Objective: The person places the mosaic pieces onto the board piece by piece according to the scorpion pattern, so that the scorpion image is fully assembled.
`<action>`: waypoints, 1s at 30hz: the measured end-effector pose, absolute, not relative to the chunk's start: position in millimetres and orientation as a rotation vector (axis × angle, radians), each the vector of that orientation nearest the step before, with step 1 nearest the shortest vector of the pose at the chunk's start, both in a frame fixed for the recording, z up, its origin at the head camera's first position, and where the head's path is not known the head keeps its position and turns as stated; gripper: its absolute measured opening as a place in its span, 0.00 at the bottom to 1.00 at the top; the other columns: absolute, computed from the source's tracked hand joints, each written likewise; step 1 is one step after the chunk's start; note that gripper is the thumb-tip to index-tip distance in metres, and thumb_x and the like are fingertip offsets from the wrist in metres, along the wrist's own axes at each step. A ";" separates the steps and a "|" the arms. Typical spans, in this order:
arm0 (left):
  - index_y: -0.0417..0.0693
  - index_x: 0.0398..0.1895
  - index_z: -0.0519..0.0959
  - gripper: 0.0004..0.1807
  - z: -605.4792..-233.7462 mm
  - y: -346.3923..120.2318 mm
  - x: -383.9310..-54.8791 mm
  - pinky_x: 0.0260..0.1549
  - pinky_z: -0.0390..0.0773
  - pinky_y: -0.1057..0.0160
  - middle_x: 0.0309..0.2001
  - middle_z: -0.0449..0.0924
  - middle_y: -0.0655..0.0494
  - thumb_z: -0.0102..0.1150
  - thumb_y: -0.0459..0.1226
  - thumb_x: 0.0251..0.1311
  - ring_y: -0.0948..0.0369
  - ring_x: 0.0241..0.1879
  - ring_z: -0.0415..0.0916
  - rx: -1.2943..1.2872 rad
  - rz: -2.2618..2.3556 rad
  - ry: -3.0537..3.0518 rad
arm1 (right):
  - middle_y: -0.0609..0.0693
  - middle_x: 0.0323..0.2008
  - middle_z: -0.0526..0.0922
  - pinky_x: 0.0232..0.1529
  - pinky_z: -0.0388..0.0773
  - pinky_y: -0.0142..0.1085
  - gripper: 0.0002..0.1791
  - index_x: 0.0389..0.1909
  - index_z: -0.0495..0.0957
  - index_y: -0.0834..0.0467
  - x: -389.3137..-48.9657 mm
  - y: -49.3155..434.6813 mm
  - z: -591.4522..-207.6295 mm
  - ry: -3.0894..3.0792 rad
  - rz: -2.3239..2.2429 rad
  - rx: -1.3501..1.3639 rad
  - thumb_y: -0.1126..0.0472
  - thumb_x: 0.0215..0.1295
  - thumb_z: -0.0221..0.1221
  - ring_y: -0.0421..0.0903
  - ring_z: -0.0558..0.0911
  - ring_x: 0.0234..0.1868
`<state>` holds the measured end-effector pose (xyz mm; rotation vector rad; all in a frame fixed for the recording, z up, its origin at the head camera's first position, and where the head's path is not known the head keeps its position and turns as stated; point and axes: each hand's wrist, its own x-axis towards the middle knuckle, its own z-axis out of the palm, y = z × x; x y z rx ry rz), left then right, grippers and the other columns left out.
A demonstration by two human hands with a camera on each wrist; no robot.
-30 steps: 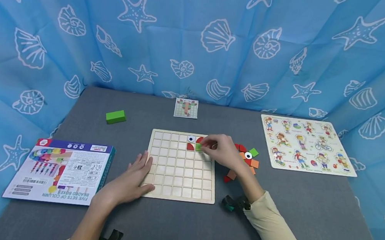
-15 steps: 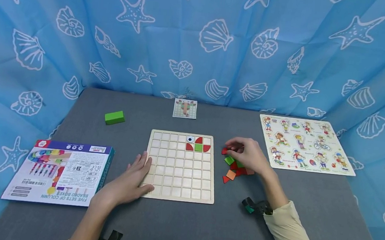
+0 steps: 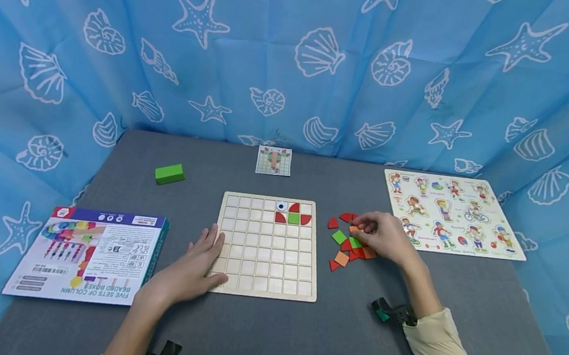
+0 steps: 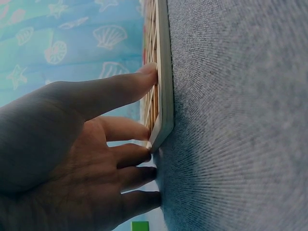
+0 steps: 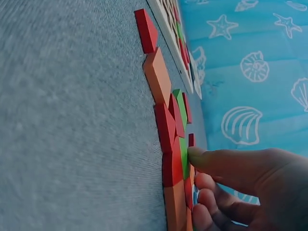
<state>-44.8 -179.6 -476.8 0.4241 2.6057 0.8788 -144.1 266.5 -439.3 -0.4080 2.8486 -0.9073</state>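
My left hand rests along the left edge of a wooden grid board, thumb on its near left part and fingers spread straight. In the left wrist view the thumb lies over the rim. Near the top right, the board bears a white eye tile, a green square and several red quarter-round tiles. My right hand is over the loose tile pile, thumb and index finger apart. The right wrist view shows the thumb right at a green tile, with other fingertips low among the tiles.
A small picture card lies behind the board. A green block stands at the back left, a boxed toy at the left. A picture puzzle board lies to the right. A blue shell-print curtain hangs behind.
My right hand has moved from the board to the tile pile, then slightly farther right. A red tile shows beside the green square on the board. My left hand has stayed in place.
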 end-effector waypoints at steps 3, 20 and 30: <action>0.37 0.88 0.51 0.52 -480.2 -180.6 -45.2 0.80 0.47 0.21 0.90 0.34 0.36 0.65 0.55 0.75 0.34 0.89 0.35 0.435 0.869 2.617 | 0.54 0.34 0.87 0.32 0.73 0.30 0.13 0.47 0.90 0.65 -144.7 266.7 -437.6 2.859 -0.847 -0.379 0.60 0.68 0.73 0.43 0.77 0.32; 0.32 0.87 0.51 0.49 -440.8 -169.5 -38.4 0.81 0.45 0.23 0.89 0.35 0.32 0.65 0.46 0.76 0.33 0.88 0.33 0.375 0.868 2.552 | 0.50 0.28 0.84 0.31 0.71 0.30 0.09 0.41 0.88 0.62 -150.7 268.1 -434.6 2.808 -0.788 -0.493 0.59 0.70 0.73 0.41 0.75 0.28; 0.33 0.87 0.51 0.50 -451.8 -173.0 -40.2 0.82 0.43 0.24 0.89 0.35 0.33 0.66 0.49 0.75 0.34 0.89 0.33 0.394 0.901 2.565 | 0.50 0.30 0.83 0.31 0.72 0.30 0.08 0.38 0.86 0.61 -153.5 272.1 -431.5 2.755 -0.802 -0.544 0.60 0.69 0.73 0.41 0.76 0.30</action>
